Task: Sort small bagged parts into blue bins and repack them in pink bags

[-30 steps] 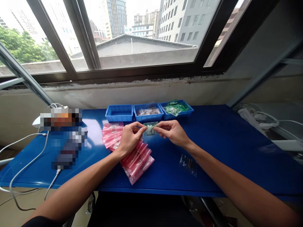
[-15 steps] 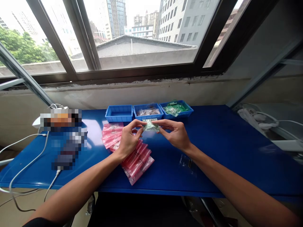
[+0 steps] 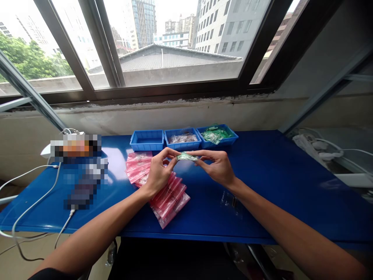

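Observation:
A small clear plastic bag with something green in it (image 3: pixel 187 156) is stretched between my two hands above the table. My left hand (image 3: pixel 161 168) pinches its left end between thumb and fingers. At the right end, my right hand (image 3: pixel 218 166) grips it the same way. Below my left hand lies a fanned row of pink plastic bags (image 3: pixel 170 200), partly hidden by that hand and wrist. A small transparent packet (image 3: pixel 231 201) with dark pieces lies on the table beside my right forearm.
Three blue bins line the back: a bare one (image 3: pixel 147 140), one with clear packets (image 3: pixel 182 138), one with green packets (image 3: pixel 216 134). Blurred items (image 3: pixel 87 182) and white cables (image 3: pixel 43 194) occupy the left of the blue table (image 3: pixel 279 171). A metal frame (image 3: pixel 323 87) stands right.
The small bag has tilted and now shows a thinner, more edge-on shape between my fingers. Both hands stay in nearly the same place.

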A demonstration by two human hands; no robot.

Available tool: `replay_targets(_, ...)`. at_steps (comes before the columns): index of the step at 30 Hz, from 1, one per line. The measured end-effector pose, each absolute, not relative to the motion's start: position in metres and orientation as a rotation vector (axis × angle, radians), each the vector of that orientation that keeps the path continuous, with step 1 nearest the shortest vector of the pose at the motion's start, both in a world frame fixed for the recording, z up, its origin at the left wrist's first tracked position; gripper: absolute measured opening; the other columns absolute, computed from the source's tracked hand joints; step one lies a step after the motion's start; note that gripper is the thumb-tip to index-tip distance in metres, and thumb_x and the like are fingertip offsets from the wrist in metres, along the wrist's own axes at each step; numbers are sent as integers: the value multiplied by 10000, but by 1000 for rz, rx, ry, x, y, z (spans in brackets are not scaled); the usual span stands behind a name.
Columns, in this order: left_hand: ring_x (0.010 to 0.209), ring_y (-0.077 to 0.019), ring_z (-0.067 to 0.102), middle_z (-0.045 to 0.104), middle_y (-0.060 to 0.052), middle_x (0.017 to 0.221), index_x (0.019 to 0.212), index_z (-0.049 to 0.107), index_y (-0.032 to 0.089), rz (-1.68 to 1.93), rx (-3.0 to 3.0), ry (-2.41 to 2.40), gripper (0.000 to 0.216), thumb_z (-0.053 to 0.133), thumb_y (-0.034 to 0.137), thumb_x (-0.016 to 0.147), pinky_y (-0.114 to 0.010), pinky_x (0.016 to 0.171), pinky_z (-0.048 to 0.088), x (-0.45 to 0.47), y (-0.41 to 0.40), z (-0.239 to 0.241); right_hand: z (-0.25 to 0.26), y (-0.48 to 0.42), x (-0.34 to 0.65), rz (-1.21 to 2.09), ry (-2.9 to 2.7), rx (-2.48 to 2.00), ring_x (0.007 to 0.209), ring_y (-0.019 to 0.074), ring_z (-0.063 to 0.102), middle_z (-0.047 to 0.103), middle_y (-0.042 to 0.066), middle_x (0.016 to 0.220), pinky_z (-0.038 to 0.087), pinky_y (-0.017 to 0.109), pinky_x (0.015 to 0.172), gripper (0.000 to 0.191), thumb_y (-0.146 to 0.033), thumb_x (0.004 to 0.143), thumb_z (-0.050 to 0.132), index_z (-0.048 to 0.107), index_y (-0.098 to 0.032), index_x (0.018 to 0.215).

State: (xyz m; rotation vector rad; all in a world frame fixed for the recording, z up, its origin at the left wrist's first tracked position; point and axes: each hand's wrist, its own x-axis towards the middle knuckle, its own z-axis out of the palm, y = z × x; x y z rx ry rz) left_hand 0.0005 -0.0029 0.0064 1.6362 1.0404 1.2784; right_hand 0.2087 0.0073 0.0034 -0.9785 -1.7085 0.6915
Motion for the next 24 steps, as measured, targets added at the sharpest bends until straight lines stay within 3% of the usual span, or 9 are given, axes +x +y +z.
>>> replay_targets(3, 639, -123, 547, 616, -1, 736, 815, 650, 167, 1231, 1612, 1041, 286, 690, 421, 938, -222, 575, 449, 1, -3, 8, 6, 6, 207, 788, -1716, -1021, 515, 198, 663, 731, 30, 608, 542, 325, 529, 274, -447, 872, 786, 786, -214, 727)
replay_targets(5, 580, -106, 469, 559, 21, 666, 770, 618, 166, 1198, 1588, 1049, 332, 692, 447, 930, -223, 538, 381, 1, -2, 8, 7, 5, 205, 888, -1722, -1038, 429, 151, 553, 612, -3, 492, 447, 294, 471, 383, -489, 862, 789, 689, -208, 621)
replay_targets(11, 532, -93, 393, 494, 43, 602, 773, 613, 160, 1164, 1557, 1056, 366, 704, 488, 908, -230, 507, 292, 0, 1, 4, 6, 7, 206, 1062, -1658, -1020, 425, 107, 479, 555, -24, 475, 370, 254, 456, 453, -495, 850, 798, 591, -195, 581)
replay_targets(16, 466, -81, 364, 452, 73, 525, 796, 601, 171, 1159, 1519, 1046, 347, 698, 482, 916, -215, 477, 298, 0, -1, 5, 1, 10, 206, 1086, -1601, -1004, 415, 113, 518, 606, -18, 477, 398, 240, 433, 312, -444, 812, 839, 739, -175, 691)
replay_targets(19, 509, -113, 524, 618, 18, 603, 856, 625, 172, 1179, 1525, 1006, 268, 681, 421, 938, -226, 521, 434, 0, -2, 5, -3, 13, 206, 1057, -1571, -987, 491, 164, 642, 747, 37, 606, 470, 252, 437, 244, -415, 819, 820, 843, -174, 847)
replay_targets(21, 680, -163, 660, 727, -48, 802, 928, 672, 169, 1218, 1572, 1007, 190, 679, 359, 935, -239, 576, 516, 0, -1, 5, -6, 14, 207, 983, -1579, -978, 633, 212, 735, 839, 80, 841, 562, 284, 508, 240, -360, 837, 785, 871, -185, 976)
replay_targets(24, 925, -219, 705, 739, -81, 1028, 1003, 712, 182, 1259, 1624, 1028, 147, 678, 296, 916, -242, 605, 568, 1, 0, 4, -7, 15, 209, 861, -1627, -989, 789, 250, 784, 825, 94, 1160, 642, 346, 640, 317, -280, 854, 733, 853, -203, 1138)
